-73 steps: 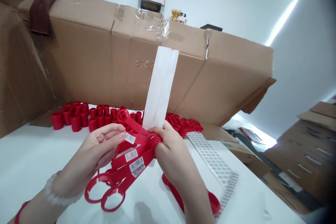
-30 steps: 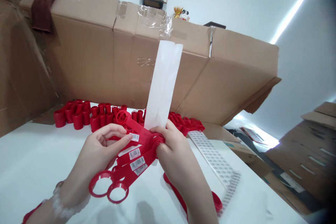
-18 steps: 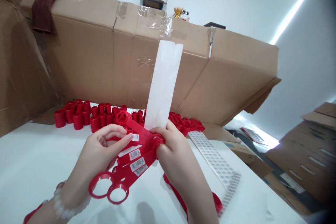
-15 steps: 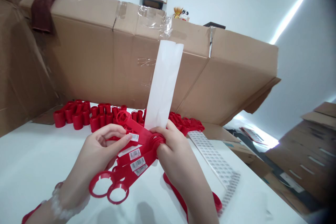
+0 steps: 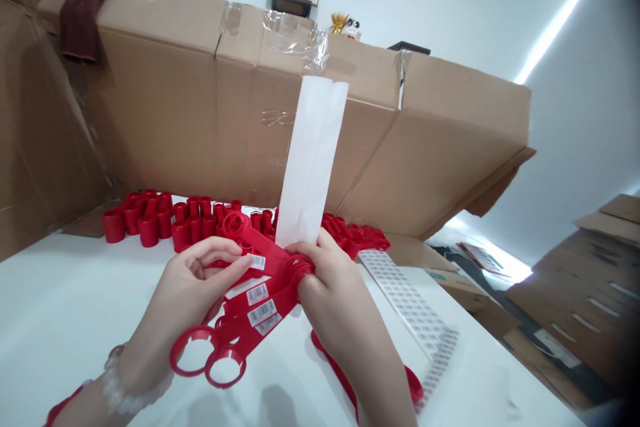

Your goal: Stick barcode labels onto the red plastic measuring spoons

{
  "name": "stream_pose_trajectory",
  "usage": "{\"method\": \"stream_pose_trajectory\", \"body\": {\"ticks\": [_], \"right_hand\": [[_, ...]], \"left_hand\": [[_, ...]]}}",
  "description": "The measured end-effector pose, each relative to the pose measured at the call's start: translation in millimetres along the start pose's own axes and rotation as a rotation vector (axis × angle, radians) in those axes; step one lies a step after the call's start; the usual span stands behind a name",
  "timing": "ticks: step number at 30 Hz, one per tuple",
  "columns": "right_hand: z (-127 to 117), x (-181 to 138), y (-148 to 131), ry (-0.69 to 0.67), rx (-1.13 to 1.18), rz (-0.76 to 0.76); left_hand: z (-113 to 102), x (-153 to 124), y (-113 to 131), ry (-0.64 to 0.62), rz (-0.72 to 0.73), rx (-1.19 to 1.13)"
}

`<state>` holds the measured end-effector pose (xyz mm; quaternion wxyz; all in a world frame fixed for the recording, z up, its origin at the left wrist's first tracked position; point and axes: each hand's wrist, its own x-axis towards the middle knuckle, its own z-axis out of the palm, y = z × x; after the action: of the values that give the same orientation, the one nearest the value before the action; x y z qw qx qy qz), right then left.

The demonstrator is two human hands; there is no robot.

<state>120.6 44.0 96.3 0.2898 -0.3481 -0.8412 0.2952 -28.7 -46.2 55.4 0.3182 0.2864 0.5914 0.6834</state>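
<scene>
On the near side of the desk (image 5: 75,300), a red piece (image 5: 333,364) lies partly hidden beneath the right forearm. Above it, the right hand (image 5: 335,287) has its fingers closed around the joined end of a red fan of strips (image 5: 285,295); the left hand (image 5: 193,280) pinches one strip beside a barcode label (image 5: 257,262). A white strip (image 5: 313,160) rises behind the right hand. Farther right lies a label sheet (image 5: 403,300); far left, red cylinders (image 5: 150,230) stand before cardboard (image 5: 165,113).
</scene>
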Motion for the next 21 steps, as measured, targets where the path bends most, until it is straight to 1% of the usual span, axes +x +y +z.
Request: {"method": "stream_pose_trajectory", "body": {"ticks": [5,8,11,18,21], "right_hand": [[-1,1,-2,0.005,0.005,-0.005],[-1,1,-4,0.009,-0.009,-0.001],[0,1,-4,0.013,-0.030,0.000],[1,1,-4,0.025,-0.101,0.004],[1,1,-4,0.021,-0.107,0.010]], "left_hand": [[1,2,0,-0.007,0.012,-0.003],[1,2,0,-0.016,-0.005,0.014],[2,4,0,0.003,0.002,0.040],[5,10,-9,0.030,0.084,0.103],[6,13,-10,0.011,0.123,0.156]]}}
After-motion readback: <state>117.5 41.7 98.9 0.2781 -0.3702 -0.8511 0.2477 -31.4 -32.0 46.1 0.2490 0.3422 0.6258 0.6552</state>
